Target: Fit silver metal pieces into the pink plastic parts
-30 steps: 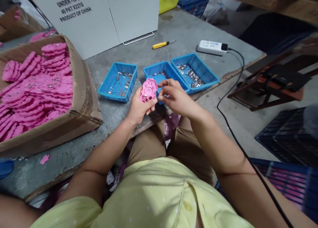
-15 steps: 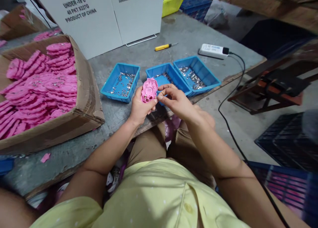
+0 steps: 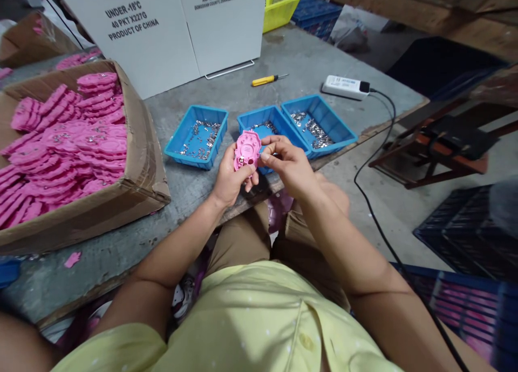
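Pink casing (image 3: 248, 144), left-held, hands (image 3: 227, 182) close together

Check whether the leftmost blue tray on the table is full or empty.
Neither: the blue tray is partly filled. Small metal parts lie scattered inside, with bare blue floor showing between them.

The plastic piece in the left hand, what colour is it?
The plastic piece in the left hand is pink, seen best in the head view.
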